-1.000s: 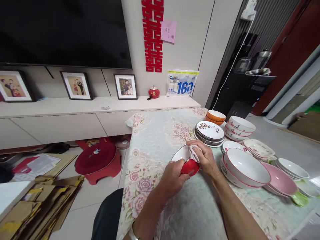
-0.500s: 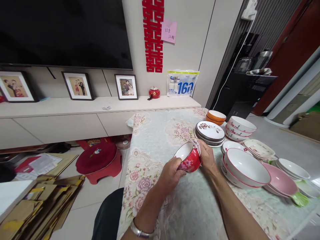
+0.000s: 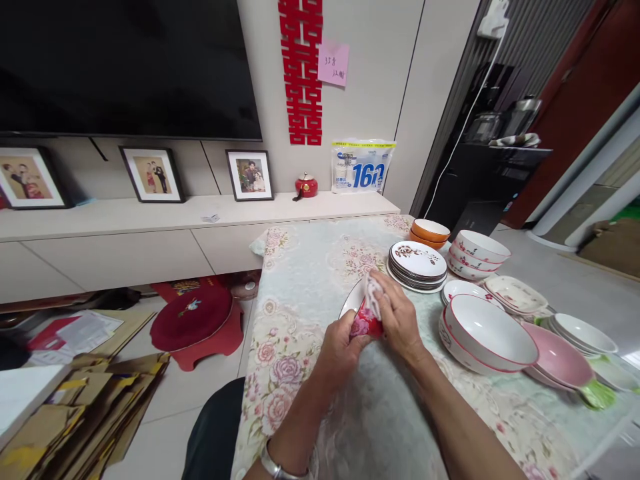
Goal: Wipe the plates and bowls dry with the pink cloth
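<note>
A red bowl (image 3: 366,327) with pink flowers and a white inside is tilted above the flowered tablecloth. My left hand (image 3: 343,343) grips its near left side, the thumb at the rim. On the bowl's right side, my right hand (image 3: 399,319) presses a pale cloth (image 3: 373,297) against the red outer wall, its fingers bent round the cloth. Part of the bowl is hidden behind the cloth and my fingers. Just beyond my right hand stands a stack of white plates (image 3: 419,260) with dark rims and a brown flower pattern.
To the right stand orange bowls (image 3: 430,233), stacked patterned bowls (image 3: 477,257), large white bowls with red rims (image 3: 493,333), a pink dish (image 3: 560,357) and small white bowls (image 3: 583,333). A red stool (image 3: 193,327) and flattened cardboard (image 3: 75,413) are on the floor at left.
My right hand and the cloth have moved left from the bowl's far rim onto its outer wall. The bowl has turned and shifted slightly left in my left hand.
</note>
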`<act>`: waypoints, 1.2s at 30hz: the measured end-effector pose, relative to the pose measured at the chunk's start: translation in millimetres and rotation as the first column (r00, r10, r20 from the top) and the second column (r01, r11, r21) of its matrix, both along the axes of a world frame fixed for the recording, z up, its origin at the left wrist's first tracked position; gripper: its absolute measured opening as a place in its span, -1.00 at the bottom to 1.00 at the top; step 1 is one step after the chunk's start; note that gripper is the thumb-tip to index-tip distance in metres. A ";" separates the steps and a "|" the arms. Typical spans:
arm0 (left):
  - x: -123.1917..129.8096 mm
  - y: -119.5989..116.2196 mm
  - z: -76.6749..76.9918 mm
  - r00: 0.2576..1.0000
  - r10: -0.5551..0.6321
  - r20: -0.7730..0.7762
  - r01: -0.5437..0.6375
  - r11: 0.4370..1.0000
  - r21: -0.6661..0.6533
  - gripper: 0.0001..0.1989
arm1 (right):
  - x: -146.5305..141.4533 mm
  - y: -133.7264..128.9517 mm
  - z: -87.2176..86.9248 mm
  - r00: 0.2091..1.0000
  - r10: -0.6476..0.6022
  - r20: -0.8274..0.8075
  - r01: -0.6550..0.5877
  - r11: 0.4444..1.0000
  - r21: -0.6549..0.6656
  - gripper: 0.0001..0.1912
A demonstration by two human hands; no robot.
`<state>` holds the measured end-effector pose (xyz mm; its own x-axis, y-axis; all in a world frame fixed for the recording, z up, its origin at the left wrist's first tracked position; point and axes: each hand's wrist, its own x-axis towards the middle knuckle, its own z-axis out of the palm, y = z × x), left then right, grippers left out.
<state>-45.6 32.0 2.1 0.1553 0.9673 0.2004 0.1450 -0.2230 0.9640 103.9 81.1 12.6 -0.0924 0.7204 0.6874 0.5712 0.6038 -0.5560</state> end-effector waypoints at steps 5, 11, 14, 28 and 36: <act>3.4 -0.7 -0.3 0.998 0.034 0.058 -0.030 0.998 -0.059 -0.86 | 1.8 2.3 -7.2 0.992 -0.095 -0.080 0.089 0.993 -0.079 -0.57; -2.0 4.3 7.6 0.956 0.063 0.285 -0.062 0.998 -0.014 -0.79 | -25.4 -22.2 5.6 0.968 0.118 0.223 -0.152 0.978 0.143 -0.52; -2.9 3.0 6.7 0.976 0.056 0.211 -0.051 0.998 -0.030 -0.84 | -18.7 -13.3 2.3 0.990 0.107 0.093 -0.109 0.994 0.016 -0.55; 1.2 0.3 11.6 0.933 0.262 0.247 -0.242 0.964 -0.108 -0.72 | -30.2 -15.2 -21.4 1.000 0.011 0.019 -0.010 0.999 -0.046 -0.44; 1.7 -0.5 6.1 0.993 0.118 0.009 -0.118 0.992 -0.037 -0.86 | -9.0 2.2 -24.3 0.976 -0.068 -0.208 0.017 0.971 -0.237 -0.51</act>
<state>-43.9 31.5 8.2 0.0375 0.9855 0.1654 0.1573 -0.1693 0.9729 94.9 83.3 -11.7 0.0720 0.8623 0.5012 0.4464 0.4215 -0.7893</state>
